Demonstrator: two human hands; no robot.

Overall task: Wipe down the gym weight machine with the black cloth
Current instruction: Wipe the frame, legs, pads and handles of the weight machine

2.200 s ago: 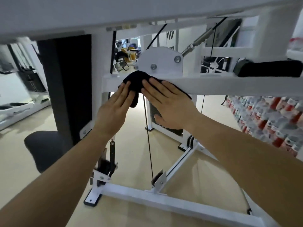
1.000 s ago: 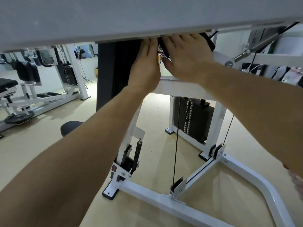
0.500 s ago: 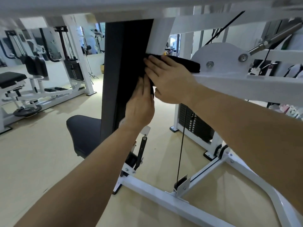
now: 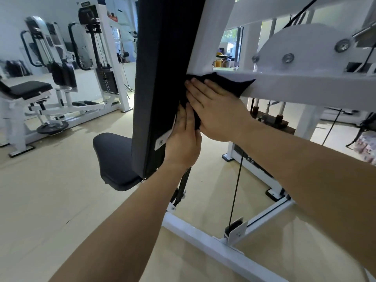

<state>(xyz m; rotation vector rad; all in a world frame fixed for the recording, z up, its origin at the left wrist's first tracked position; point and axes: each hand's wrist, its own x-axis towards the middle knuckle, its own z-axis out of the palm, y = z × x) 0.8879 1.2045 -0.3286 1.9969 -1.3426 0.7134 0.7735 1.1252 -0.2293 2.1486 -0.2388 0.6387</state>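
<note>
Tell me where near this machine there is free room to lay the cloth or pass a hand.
Bare floor: left of the seat and behind the base rail, left of the cable. Right of the cable, under the horizontal beam, a hand could pass. Crowded: the corner where left hand and right hand press the black cloth beside the back pad.

Single view, head-worn wide-angle; faces forward and down; sits close to white machine frame (image 4: 305, 86), beam crossing upper right; black back pad (image 4: 162, 78) near, filling upper middle; forearms enter from bottom edge, left hand (image 4: 183, 143) and right hand (image 4: 213, 112) near picture centre; floor (image 4: 50, 200) below; other machines (image 4: 91, 58) well apart at left; edges bowed by lens.
</note>
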